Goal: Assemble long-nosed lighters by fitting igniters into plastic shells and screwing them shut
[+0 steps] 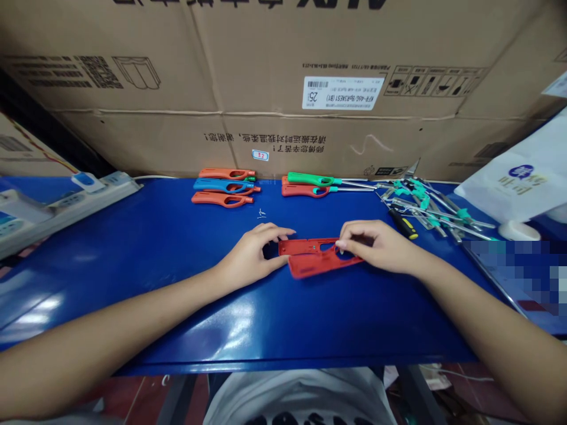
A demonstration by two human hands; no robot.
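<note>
My left hand (257, 251) curves around the left end of a red lighter-handle half (301, 245), its thumb and fingers on either side. This half lies on the blue table with its inner side up. My right hand (376, 245) pinches a second red lighter-handle half (316, 264) by its looped trigger end. That half is tilted, slightly blurred, and overlaps the front of the first one. My right fingers hide the right ends of both halves.
Orange and blue lighter handles (221, 186) lie at the back. Beside them are green and red long-nosed lighters (310, 178). Metal tubes with green parts (427, 203) and a black-yellow screwdriver (404, 224) lie right. A power strip (106, 190) sits left; a cardboard box (266, 88) stands behind.
</note>
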